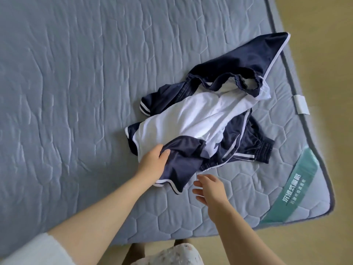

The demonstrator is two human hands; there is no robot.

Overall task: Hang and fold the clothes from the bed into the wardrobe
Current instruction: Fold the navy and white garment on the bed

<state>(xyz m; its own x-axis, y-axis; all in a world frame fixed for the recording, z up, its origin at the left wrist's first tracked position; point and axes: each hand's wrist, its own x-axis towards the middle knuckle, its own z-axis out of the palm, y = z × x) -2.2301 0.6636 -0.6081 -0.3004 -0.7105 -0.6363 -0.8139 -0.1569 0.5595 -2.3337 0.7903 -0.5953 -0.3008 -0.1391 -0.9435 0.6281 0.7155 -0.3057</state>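
A crumpled heap of navy and white clothes [202,113] lies on the grey-blue quilted mattress [76,92], near its right corner. The heap shows a white panel, navy fabric with white stripes and elastic cuffs. My left hand [152,161] grips a navy fold at the heap's near edge, thumb on top of the cloth. My right hand [208,188] hovers just below the striped navy hem, fingers spread and relaxed, holding nothing. No wardrobe is in view.
The mattress corner carries a green label strip [294,190] and a white tag [301,104] at the right edge. Yellowish floor [328,73] lies to the right and below. The mattress's near edge runs close to my body.
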